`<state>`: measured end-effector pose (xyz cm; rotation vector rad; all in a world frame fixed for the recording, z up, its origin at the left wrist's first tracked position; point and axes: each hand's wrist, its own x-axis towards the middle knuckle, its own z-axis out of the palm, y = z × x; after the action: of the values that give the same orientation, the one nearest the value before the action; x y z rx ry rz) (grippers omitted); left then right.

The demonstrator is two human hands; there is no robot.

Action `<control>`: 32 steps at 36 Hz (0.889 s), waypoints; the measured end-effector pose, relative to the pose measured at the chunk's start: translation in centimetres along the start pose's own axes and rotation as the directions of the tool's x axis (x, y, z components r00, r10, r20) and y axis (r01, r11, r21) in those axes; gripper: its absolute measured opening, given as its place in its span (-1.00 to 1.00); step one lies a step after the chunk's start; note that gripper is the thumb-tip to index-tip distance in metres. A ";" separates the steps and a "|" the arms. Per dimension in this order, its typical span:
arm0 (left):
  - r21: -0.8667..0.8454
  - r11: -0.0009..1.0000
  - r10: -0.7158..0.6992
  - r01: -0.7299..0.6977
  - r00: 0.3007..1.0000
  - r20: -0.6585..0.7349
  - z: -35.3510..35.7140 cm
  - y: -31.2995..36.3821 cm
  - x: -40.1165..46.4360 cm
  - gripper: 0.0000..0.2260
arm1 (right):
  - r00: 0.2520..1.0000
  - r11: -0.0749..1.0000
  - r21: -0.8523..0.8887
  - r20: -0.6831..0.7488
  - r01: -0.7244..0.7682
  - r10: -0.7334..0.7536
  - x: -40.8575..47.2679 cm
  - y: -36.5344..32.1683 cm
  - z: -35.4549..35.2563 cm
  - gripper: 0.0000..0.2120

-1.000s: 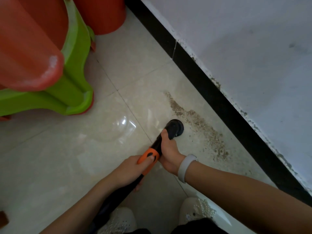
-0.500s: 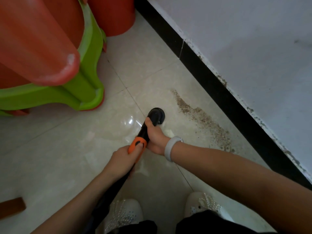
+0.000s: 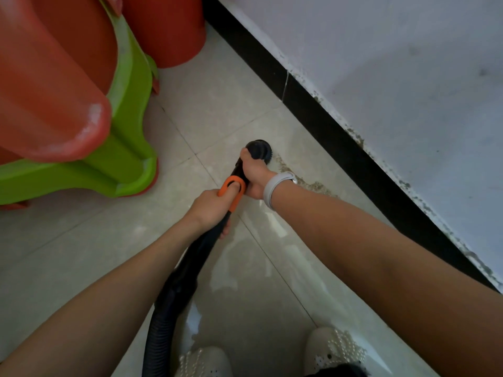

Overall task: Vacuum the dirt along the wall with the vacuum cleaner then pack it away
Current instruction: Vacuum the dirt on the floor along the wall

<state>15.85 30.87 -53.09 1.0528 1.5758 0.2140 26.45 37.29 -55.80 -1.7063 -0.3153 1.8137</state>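
Observation:
A black vacuum hose [image 3: 187, 273] with an orange collar [image 3: 233, 189] ends in a round black brush nozzle [image 3: 260, 151] that rests on the tiled floor. My right hand [image 3: 254, 170] grips the black tube just behind the nozzle; a white band sits on that wrist. Further back, my left hand [image 3: 211, 206] grips the tube at the orange collar. A brown streak of dirt [image 3: 313, 186] runs along the floor near the black skirting [image 3: 340, 148]. The nozzle stands at the streak's far end, and my right forearm hides part of the streak.
Stacked red and green plastic stools [image 3: 81, 126] fill the left. A red bucket-like base [image 3: 168, 31] stands near the wall at the top. The white wall [image 3: 394, 77] runs diagonally on the right. My two white shoes [image 3: 334, 349] stand at the bottom.
Both hands have carried the nozzle along the floor away from me, from beside the middle of the dirt streak to its far end. More of the hose now shows.

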 end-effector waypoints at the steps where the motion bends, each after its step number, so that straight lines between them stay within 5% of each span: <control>1: 0.006 1.000 0.001 -0.001 1.000 0.002 -0.1 0.4 0.3 -0.53 | 1.000 1.000 -0.003 -0.012 0.008 -0.008 0.2 -0.4 -0.1 -0.52; 16: 0.133 0.990 0.029 -0.048 0.990 0.138 2.2 -2.1 -2.7 -0.59 | 0.995 0.984 0.175 -0.085 -0.036 0.052 -1.8 5.3 -3.9 -0.67; 26: 0.110 0.994 -0.012 -0.024 0.951 0.308 4.5 -3.5 -4.8 -0.58 | 0.954 0.984 0.174 -0.287 -0.033 0.083 -3.1 9.6 -7.2 -0.51; 32: 0.057 0.998 0.017 -0.026 0.988 0.151 3.9 -3.0 -4.1 -0.61 | 0.949 0.997 0.007 -0.305 0.079 -0.073 -2.5 7.5 -4.8 -0.44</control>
<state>17.42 24.67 -53.34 1.1066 1.4429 0.1005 29.00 28.87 -58.61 -1.9005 -0.2284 1.4648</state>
